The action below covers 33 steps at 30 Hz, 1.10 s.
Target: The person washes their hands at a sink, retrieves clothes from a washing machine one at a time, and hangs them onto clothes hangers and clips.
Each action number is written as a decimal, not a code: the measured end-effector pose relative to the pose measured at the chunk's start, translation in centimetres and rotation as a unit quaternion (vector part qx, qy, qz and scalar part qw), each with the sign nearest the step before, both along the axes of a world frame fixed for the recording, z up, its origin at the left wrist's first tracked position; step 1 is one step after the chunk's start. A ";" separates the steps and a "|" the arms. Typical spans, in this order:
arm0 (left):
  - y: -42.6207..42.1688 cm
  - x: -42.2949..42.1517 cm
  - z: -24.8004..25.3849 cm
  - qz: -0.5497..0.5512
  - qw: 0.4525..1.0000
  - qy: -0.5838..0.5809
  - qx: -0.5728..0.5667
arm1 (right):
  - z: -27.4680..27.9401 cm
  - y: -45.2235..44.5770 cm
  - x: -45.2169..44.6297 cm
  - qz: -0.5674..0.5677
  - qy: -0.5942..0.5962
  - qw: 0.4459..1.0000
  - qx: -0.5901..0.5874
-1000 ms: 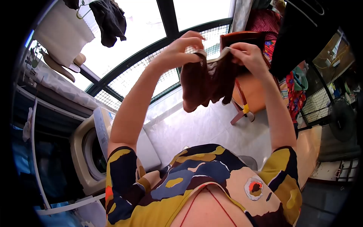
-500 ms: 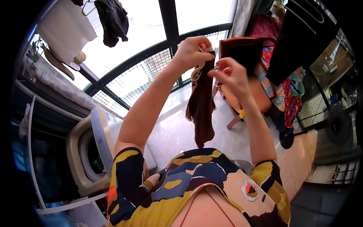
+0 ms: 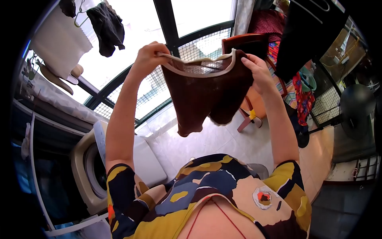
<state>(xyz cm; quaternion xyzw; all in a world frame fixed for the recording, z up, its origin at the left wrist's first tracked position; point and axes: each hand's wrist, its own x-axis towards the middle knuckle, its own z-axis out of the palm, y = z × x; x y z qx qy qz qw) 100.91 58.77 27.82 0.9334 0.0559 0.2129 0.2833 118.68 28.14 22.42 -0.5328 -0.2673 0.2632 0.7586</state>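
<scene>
Brown shorts (image 3: 203, 95) with a pale waistband hang stretched out between my two hands, the waist opening facing up and the two legs hanging down. My left hand (image 3: 152, 57) is closed on the left end of the waistband. At the other end, my right hand (image 3: 258, 73) grips the fabric by its upper right edge, with the thumb on the near side. The inside of the waist shows as thin, see-through cloth.
A top-opening washer (image 3: 89, 171) stands at the lower left. Dark clothing (image 3: 105, 28) and a white cloth (image 3: 59, 44) hang upper left by the window. A wooden chair (image 3: 256, 105), hanging black garment (image 3: 308, 36) and fan (image 3: 356, 105) are on the right.
The brown shorts, bunched and hanging narrow from my left hand half a second ago, are now spread wide. My left hand has moved left, and my right hand has closed on the other side.
</scene>
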 end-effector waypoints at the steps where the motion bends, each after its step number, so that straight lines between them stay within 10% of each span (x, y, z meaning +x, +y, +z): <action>1: 0.3 -0.3 -0.1 0.006 0.999 -0.034 -0.040 | -0.1 0.0 0.3 0.003 0.002 1.000 -0.006; 6: 2.2 -1.4 0.4 0.045 0.979 -0.069 -0.186 | 2.2 -0.9 -0.9 0.054 -0.088 0.992 -0.068; 11: 2.6 -1.8 0.3 0.075 0.996 -0.046 0.017 | 3.0 -2.2 1.2 -0.017 -0.277 0.950 -0.142; 14: 3.1 -1.4 -0.3 0.070 0.992 -0.052 0.089 | 4.0 -3.0 1.5 -0.163 -0.528 0.813 -0.185; 22: 1.4 0.8 -0.5 -0.024 0.998 0.053 -0.033 | 0.8 -4.4 10.8 -0.096 -0.400 0.881 -0.231; 27: 4.0 2.5 5.9 -0.086 0.983 -0.115 0.113 | 11.6 -5.6 11.1 -0.174 -0.420 0.874 -0.171; 31: -4.4 -1.6 13.0 0.017 0.863 -0.477 0.164 | 15.5 -10.3 3.1 -0.446 -0.623 0.642 -0.002; 33: -6.8 -2.6 6.9 0.048 0.807 -0.545 0.221 | 10.2 -11.4 0.5 -0.493 -0.679 0.544 -0.015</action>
